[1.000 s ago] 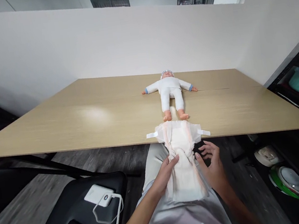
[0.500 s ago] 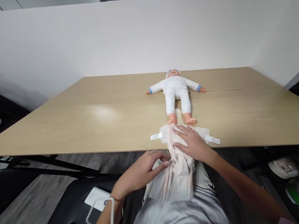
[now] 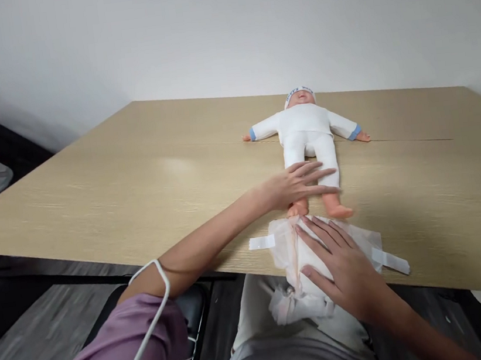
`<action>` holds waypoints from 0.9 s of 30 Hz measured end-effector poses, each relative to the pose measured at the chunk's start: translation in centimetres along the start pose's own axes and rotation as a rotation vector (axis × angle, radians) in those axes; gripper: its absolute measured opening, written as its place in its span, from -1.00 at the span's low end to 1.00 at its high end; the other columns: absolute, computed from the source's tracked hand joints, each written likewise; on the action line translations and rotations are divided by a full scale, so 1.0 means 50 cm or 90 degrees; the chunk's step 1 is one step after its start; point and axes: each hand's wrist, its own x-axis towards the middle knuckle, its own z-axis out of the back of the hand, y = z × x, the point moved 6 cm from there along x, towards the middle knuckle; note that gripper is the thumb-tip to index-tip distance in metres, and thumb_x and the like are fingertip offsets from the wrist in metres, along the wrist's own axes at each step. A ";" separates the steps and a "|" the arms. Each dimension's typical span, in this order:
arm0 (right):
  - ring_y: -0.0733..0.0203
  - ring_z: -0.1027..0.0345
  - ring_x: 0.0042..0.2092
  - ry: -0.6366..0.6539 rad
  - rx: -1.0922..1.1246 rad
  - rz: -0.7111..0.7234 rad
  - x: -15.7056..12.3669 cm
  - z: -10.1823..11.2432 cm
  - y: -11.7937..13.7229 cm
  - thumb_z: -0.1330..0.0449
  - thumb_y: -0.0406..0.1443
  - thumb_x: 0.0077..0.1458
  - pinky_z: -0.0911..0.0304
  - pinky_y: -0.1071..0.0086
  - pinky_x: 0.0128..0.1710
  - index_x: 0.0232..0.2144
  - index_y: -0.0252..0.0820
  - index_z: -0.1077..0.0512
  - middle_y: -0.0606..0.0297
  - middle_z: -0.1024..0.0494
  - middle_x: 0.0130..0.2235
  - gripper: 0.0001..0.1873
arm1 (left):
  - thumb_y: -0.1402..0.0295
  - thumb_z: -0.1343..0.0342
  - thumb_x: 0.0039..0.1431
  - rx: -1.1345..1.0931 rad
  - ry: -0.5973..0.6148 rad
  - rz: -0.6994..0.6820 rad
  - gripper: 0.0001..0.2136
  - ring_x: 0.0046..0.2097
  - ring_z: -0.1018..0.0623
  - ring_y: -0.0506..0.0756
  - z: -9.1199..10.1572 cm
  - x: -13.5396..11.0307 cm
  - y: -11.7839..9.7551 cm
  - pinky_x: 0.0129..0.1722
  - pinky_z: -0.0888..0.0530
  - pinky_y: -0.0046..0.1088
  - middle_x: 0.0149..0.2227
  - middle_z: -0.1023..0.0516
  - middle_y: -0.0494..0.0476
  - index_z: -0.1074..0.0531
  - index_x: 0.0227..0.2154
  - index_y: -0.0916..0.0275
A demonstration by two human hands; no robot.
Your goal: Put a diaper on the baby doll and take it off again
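Note:
A baby doll (image 3: 304,121) in a white suit with blue cuffs and a printed cap lies on its back, arms spread, feet toward me. My left hand (image 3: 303,182) reaches over the doll's lower legs with fingers spread; whether it touches them I cannot tell. An unfolded diaper (image 3: 292,256) lies at the table's front edge just below the doll's feet, its white side tabs stretched out left and right. Its near end hangs crumpled over the edge above my lap. My right hand (image 3: 340,264) lies flat on the diaper with fingers apart.
The wooden table (image 3: 171,195) spreads out to both sides and has a seam across it. A white wall (image 3: 186,39) stands behind. A white cable (image 3: 148,334) runs along my left arm. Dark chairs (image 3: 9,305) are at the left.
My left hand has moved from beside the diaper up and forward over the doll's legs. The diaper's near end has bunched up. My right hand stays on the diaper; the view has tilted down.

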 end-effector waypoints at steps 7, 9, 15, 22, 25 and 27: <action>-0.22 -0.05 0.57 0.046 0.030 0.017 0.005 0.012 -0.001 -0.25 -0.06 0.41 -0.12 -0.23 0.52 0.61 0.07 0.00 0.24 -0.09 0.59 -0.12 | 0.41 -0.13 0.38 0.020 0.033 -0.092 -0.69 0.35 -0.43 0.38 -0.007 0.047 -0.014 0.36 -0.27 -0.05 0.34 -0.58 0.16 -0.60 0.09 0.04; -0.21 0.00 0.59 0.077 0.037 0.023 0.012 0.018 -0.008 -0.25 -0.04 0.41 -0.10 -0.23 0.53 0.62 0.07 0.03 0.23 -0.06 0.60 -0.10 | 0.29 -0.15 0.40 -0.015 0.004 -0.097 -0.73 0.26 -0.48 0.38 0.012 0.059 -0.012 0.29 -0.33 -0.05 0.25 -0.65 0.19 -0.60 0.07 0.05; -0.17 -0.03 0.58 0.106 0.053 0.031 0.076 0.022 -0.068 -0.26 -0.02 0.41 -0.05 -0.24 0.55 0.58 0.13 -0.09 0.22 -0.11 0.59 -0.17 | 0.28 -0.21 0.37 -0.254 -0.183 -0.064 -0.71 0.10 -0.63 0.24 0.160 0.095 0.014 0.28 -0.41 -0.12 0.11 -0.70 0.18 -0.57 0.10 0.11; -0.22 -0.16 0.53 0.011 0.041 0.051 0.265 0.032 -0.200 -0.37 0.00 0.32 -0.08 -0.23 0.53 0.47 0.04 -0.33 0.14 -0.30 0.52 -0.24 | 0.10 -0.41 0.27 -0.350 -0.313 0.035 -0.57 0.18 -0.62 0.30 0.276 0.105 0.078 0.21 -0.51 -0.13 0.12 -0.67 0.27 -0.56 0.08 0.22; -0.24 -0.24 0.49 -0.042 0.029 0.039 0.355 0.060 -0.253 -0.45 -0.01 0.24 -0.11 -0.16 0.52 0.38 -0.13 -0.43 0.07 -0.42 0.45 -0.23 | 0.08 -0.42 0.28 -0.357 -0.359 0.034 -0.57 0.18 -0.63 0.31 0.289 0.095 0.086 0.21 -0.52 -0.11 0.10 -0.67 0.22 -0.57 0.07 0.21; -0.19 -0.30 0.45 -0.068 0.031 0.024 0.405 0.077 -0.279 -0.41 -0.02 0.27 -0.13 -0.09 0.50 0.35 -0.22 -0.45 0.07 -0.47 0.41 -0.28 | 0.10 -0.40 0.31 -0.346 -0.366 0.025 -0.59 0.18 -0.64 0.27 0.291 0.090 0.086 0.20 -0.53 -0.16 0.11 -0.67 0.19 -0.56 0.09 0.23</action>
